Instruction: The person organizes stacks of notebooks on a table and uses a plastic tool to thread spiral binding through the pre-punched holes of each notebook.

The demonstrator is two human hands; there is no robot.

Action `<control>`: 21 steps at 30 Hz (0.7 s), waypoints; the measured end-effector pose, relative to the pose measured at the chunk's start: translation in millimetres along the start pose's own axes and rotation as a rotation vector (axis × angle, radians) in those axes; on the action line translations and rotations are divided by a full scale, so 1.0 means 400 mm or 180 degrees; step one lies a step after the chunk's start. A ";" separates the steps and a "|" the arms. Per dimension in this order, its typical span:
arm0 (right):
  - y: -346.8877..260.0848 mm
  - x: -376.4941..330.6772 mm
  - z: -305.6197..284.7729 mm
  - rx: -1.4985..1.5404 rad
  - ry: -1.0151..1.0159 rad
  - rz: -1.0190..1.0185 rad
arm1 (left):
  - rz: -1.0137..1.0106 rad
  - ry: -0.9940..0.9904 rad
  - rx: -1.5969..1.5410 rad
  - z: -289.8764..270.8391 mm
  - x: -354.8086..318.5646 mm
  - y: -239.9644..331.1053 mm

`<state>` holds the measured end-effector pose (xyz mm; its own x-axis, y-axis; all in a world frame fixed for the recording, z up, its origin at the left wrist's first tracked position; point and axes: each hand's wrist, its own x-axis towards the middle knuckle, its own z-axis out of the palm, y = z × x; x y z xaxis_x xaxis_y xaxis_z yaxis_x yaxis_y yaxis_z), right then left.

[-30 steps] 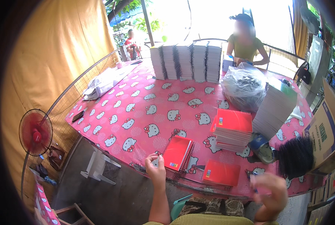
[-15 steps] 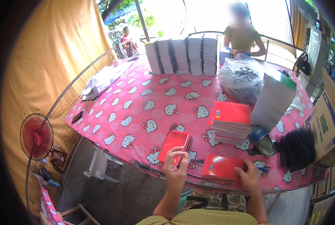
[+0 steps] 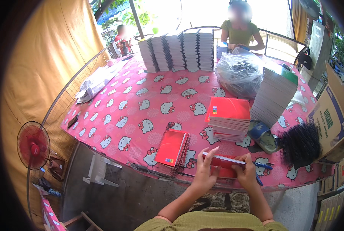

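Note:
Both hands hold a red-covered notebook (image 3: 224, 158) tilted up at the table's near edge, its page edges and a row of holes along the top. My left hand (image 3: 205, 175) is at its left end, index finger raised. My right hand (image 3: 246, 173) pinches its right end between thumb and fingers. Under the raised edge, more red cover shows; I cannot tell if it is the same notebook. To the left lies a small pile of red notebooks (image 3: 171, 148) with dark spiral binding. Blue-handled pliers (image 3: 265, 166) rest beside my right hand.
Ahead stands a stack of red notebooks (image 3: 233, 109), beside a taller leaning stack (image 3: 275, 96). Black spiral coils (image 3: 299, 145) and an open carton (image 3: 331, 119) are at right. Bound stacks (image 3: 175, 52) and a plastic bag (image 3: 239, 75) stand farther back, near another person (image 3: 239, 32).
My left hand has moved right, from beside the bound pile to the notebook at my right hand. That notebook has been lifted and tilted up from the table.

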<state>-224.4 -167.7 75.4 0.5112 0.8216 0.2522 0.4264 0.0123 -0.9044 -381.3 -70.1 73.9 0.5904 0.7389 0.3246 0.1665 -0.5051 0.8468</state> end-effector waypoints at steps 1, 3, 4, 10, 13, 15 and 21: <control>0.011 -0.001 0.000 0.0051 0.0059 -0.0158 | 0.0049 0.0084 0.0396 -0.010 0.007 0.020; 0.028 -0.002 -0.001 0.0066 0.0057 -0.0217 | 0.0217 0.0583 0.1135 -0.013 0.017 0.083; 0.032 -0.005 0.000 0.0085 0.0049 -0.0231 | 0.0446 0.0464 0.1143 -0.008 0.026 0.087; -0.095 -0.074 -0.061 -0.1319 0.0995 -0.1194 | 0.1012 0.0293 0.0628 0.016 0.072 0.051; -0.023 -0.206 -0.152 -0.0870 -0.1088 0.0631 | 0.1157 0.0341 0.0583 0.017 0.085 0.058; 0.122 -0.297 -0.164 -0.1266 -0.1883 0.1575 | 0.1131 0.0302 0.0558 0.018 0.082 0.059; 0.512 -0.456 -0.154 -0.1138 -0.0578 0.2476 | 0.1093 0.0252 0.0490 0.012 0.075 0.059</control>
<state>-184.4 -349.9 -134.5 0.6406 0.6010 -0.4778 0.2300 -0.7440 -0.6274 -355.8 -62.1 101.5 0.5707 0.5440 0.6151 0.0899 -0.7859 0.6118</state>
